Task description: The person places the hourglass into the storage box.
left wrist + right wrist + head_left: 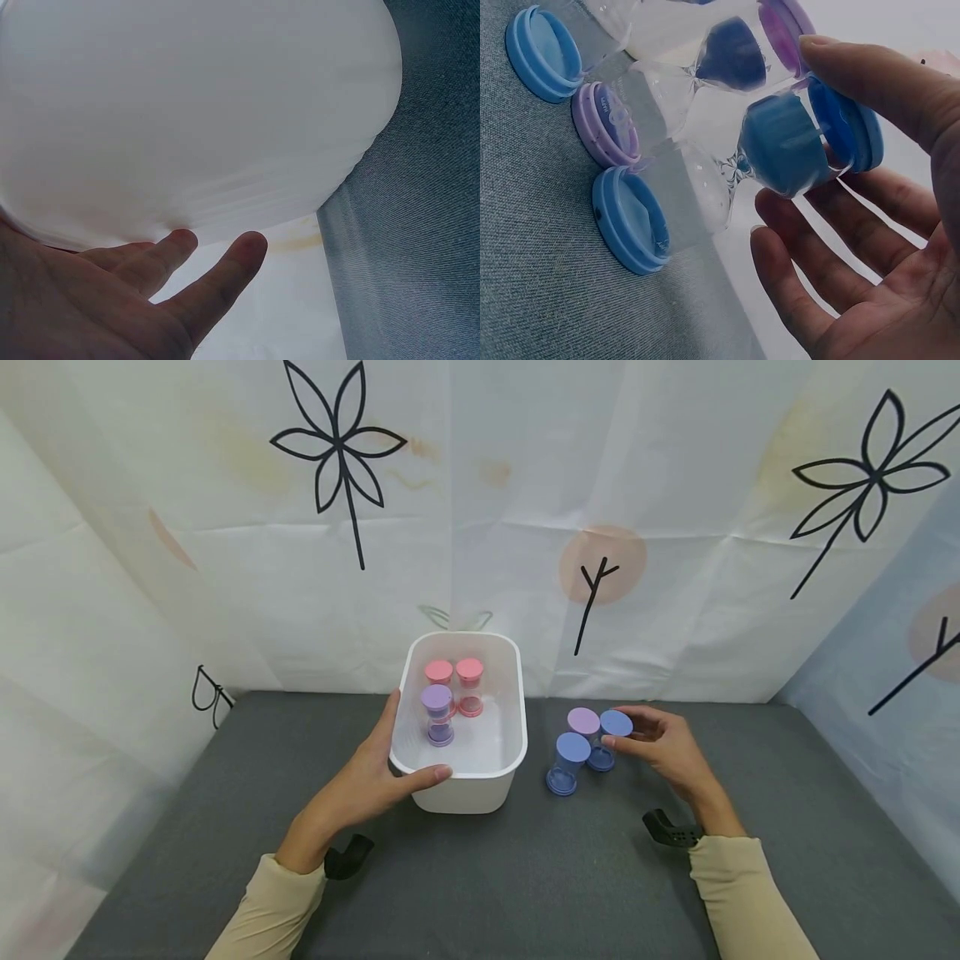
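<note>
My left hand [366, 783] spreads around the front left corner of a white plastic bin [461, 794], its thumb along the front rim. In the left wrist view its fairly straight fingers [225, 281] touch the bin's wall. Inside the bin stand two pink sand timers [470, 673] and a purple sand timer [437, 700]. To the bin's right, my right hand [667, 750] holds a blue sand timer [784, 146] near its top cap, between thumb and fingers. Touching or close beside it stand a lilac-capped sand timer [583, 721] and another blue sand timer [572, 750], all upright.
A dark grey cloth [480, 893] covers the table. White patterned fabric [510, 485] hangs behind and at both sides, with the bin's far end close to it. Dark straps with small cameras [349, 857] sit on both wrists.
</note>
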The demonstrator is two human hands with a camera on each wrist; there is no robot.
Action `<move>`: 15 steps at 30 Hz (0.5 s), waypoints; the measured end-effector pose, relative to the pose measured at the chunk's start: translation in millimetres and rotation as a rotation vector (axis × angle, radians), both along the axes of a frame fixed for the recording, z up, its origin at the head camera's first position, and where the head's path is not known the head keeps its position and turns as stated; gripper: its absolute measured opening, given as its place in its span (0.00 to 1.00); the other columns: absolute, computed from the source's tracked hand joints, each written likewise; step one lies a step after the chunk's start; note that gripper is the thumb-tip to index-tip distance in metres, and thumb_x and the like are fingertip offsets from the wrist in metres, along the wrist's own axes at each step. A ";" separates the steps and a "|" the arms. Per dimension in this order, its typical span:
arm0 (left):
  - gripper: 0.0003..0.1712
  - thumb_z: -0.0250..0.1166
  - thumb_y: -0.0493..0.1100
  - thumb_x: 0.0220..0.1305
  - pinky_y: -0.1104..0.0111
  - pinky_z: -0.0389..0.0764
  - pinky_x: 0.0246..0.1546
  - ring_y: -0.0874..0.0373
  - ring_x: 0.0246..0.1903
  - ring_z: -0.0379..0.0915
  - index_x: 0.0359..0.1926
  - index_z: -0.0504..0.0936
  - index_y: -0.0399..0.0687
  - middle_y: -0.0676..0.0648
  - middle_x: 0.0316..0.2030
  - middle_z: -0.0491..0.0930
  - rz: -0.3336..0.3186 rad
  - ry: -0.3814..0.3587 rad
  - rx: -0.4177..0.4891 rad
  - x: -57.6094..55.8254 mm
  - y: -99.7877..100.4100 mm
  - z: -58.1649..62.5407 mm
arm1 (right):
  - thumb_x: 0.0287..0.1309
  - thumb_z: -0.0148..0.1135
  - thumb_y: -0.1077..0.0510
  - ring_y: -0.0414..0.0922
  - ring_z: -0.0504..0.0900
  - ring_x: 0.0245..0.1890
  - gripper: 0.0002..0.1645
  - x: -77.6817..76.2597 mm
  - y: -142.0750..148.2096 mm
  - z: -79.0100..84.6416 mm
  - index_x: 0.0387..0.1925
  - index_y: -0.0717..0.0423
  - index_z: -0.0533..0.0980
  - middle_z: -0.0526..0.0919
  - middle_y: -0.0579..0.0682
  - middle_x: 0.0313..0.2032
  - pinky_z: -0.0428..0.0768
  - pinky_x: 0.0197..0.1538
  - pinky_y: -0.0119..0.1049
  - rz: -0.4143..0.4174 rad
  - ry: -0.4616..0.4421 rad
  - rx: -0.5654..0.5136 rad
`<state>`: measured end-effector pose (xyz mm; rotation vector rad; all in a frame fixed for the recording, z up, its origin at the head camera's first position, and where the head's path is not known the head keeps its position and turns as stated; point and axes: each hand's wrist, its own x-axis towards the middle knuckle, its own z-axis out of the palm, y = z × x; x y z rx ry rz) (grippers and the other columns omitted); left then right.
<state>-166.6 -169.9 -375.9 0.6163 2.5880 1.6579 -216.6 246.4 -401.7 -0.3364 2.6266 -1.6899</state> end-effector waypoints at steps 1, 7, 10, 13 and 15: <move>0.67 0.78 0.57 0.55 0.42 0.72 0.57 0.53 0.62 0.68 0.79 0.37 0.79 0.53 0.74 0.58 -0.001 0.000 0.001 0.0 -0.2 -0.1 | 0.59 0.75 0.55 0.42 0.83 0.48 0.32 -0.1 0.0 0.1 0.62 0.63 0.76 0.82 0.54 0.53 0.81 0.46 0.32 -0.001 -0.001 0.003; 0.67 0.78 0.57 0.55 0.42 0.72 0.57 0.52 0.62 0.67 0.79 0.37 0.79 0.54 0.74 0.57 0.002 0.002 -0.003 -0.2 -0.3 -0.6 | 0.58 0.76 0.53 0.44 0.83 0.47 0.32 0.9 -0.5 3.7 0.62 0.61 0.77 0.82 0.55 0.53 0.81 0.45 0.33 -0.006 -0.011 0.014; 0.67 0.79 0.57 0.54 0.43 0.71 0.58 0.53 0.63 0.67 0.79 0.37 0.79 0.54 0.74 0.57 0.006 0.007 -0.007 0.2 -0.2 0.5 | 0.58 0.76 0.53 0.44 0.83 0.47 0.32 1.9 -0.5 6.6 0.61 0.61 0.77 0.81 0.56 0.53 0.81 0.45 0.34 -0.016 -0.010 0.018; 0.67 0.79 0.57 0.54 0.43 0.71 0.58 0.54 0.63 0.67 0.79 0.37 0.78 0.53 0.74 0.58 0.002 0.013 -0.004 0.5 0.0 1.1 | 0.58 0.76 0.54 0.41 0.83 0.47 0.33 4.1 0.1 11.3 0.62 0.61 0.77 0.82 0.55 0.52 0.81 0.45 0.33 -0.031 0.003 0.022; 0.67 0.79 0.57 0.54 0.43 0.71 0.58 0.55 0.62 0.67 0.79 0.38 0.78 0.53 0.74 0.59 -0.004 0.014 0.004 0.4 -0.1 0.6 | 0.58 0.76 0.55 0.39 0.84 0.46 0.33 6.1 0.7 15.4 0.62 0.61 0.76 0.82 0.53 0.51 0.81 0.45 0.32 -0.041 0.014 0.013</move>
